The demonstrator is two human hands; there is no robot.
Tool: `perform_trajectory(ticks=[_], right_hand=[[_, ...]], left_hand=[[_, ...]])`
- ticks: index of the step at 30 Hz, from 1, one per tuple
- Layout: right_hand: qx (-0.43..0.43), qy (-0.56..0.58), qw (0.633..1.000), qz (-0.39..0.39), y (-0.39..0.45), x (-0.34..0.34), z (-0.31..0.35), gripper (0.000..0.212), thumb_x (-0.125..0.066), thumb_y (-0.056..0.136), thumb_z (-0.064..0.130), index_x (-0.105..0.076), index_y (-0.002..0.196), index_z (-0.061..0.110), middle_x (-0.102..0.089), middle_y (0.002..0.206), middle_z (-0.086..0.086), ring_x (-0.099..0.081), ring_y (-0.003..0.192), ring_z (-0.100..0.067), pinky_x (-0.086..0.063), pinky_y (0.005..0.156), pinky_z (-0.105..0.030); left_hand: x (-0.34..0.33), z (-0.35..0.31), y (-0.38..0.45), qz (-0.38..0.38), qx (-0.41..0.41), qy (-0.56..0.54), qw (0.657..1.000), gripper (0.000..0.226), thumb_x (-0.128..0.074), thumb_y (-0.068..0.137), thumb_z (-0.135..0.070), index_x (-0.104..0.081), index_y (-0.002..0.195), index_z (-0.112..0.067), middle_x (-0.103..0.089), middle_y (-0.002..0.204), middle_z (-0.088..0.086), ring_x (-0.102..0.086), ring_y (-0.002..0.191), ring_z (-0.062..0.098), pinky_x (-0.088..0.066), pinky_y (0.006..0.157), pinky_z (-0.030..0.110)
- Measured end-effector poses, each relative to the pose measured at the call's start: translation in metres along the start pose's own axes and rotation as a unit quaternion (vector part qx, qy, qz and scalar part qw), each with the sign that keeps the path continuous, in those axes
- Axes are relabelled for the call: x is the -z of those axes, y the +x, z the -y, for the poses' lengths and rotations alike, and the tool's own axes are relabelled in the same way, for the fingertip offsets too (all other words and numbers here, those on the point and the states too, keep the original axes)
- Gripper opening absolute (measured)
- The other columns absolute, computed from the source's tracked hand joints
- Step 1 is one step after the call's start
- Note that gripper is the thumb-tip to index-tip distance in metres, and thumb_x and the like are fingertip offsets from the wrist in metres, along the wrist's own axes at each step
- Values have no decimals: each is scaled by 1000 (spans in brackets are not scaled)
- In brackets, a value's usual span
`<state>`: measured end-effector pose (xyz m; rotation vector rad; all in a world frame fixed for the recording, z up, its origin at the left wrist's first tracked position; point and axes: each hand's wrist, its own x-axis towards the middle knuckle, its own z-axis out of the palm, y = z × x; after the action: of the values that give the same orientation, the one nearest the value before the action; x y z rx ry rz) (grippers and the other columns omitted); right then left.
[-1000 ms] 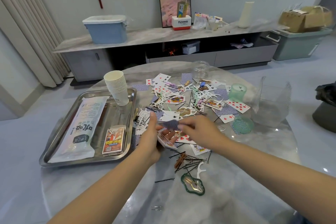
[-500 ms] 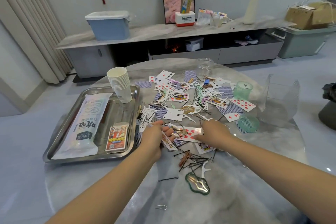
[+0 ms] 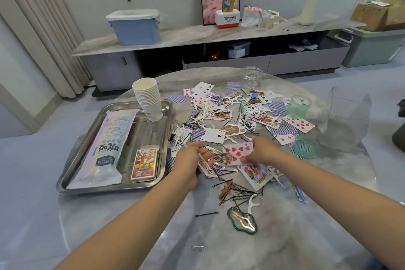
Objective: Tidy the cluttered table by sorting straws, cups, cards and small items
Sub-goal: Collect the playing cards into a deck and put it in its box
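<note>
The right hand [image 3: 262,152] pinches a ten of hearts [image 3: 237,153] and should slide it squarely onto the card stack [image 3: 206,166] gripped in the left hand [image 3: 189,160] at nine o'clock, clear of the hairpins [image 3: 235,195].

Playing cards [image 3: 298,124] lie scattered mid-table among floss picks and hairpins. Stacked paper cups [image 3: 149,98] stand upright in the left tray's far corner, with a straw pack [image 3: 105,149] lying flat.

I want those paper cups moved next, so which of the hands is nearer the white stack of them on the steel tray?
Left. The left hand lies just right of the steel tray holding the white stack of paper cups; the right hand is farther right.
</note>
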<state>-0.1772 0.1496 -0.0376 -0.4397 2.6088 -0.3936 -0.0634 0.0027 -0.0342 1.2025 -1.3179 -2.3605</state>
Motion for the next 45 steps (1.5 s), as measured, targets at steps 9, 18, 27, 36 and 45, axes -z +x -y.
perform_trajectory(ticks=[9,18,27,36,45], right_hand=[[48,238,964,-110,-22,35,-2,20,-63,90,23,-62,96,3,-65,90,-8,-58,75,-20,-39,58,-25],[79,422,890,153,-51,10,25,11,-68,85,20,-63,86,11,-70,77,-1,-65,61,-10,-49,50,-18],[99,202,962,153,-50,23,16,21,-73,80,32,-66,67,17,-57,49,11,-49,47,-4,-36,45,-14],[139,425,894,24,-42,8,26,17,-70,83,21,-62,72,11,-49,48,2,-37,44,-9,-27,40,-18],[166,296,941,-19,-15,-11,36,21,-60,89,4,-68,107,10,-67,92,-5,-60,75,-13,-48,66,-24]], left_hand=[[-2,3,-9,36,11,-41,998,25,-57,94,-22,-57,112,-5,-62,86,11,-64,73,20,-57,57,30],[-3,-3,-22,153,-44,26,987,38,-65,85,-22,-60,116,-2,-71,98,17,-70,76,27,-59,67,36],[-3,-11,-19,123,-41,-101,986,41,-28,90,10,-53,115,-10,-62,101,16,-64,87,27,-53,72,39],[-4,-3,-28,237,28,111,965,42,-47,94,-46,-64,107,-10,-72,83,8,-70,70,21,-57,63,30],[13,-12,-9,95,5,29,995,34,-32,94,8,-49,118,-9,-63,98,17,-65,80,25,-55,67,39]])
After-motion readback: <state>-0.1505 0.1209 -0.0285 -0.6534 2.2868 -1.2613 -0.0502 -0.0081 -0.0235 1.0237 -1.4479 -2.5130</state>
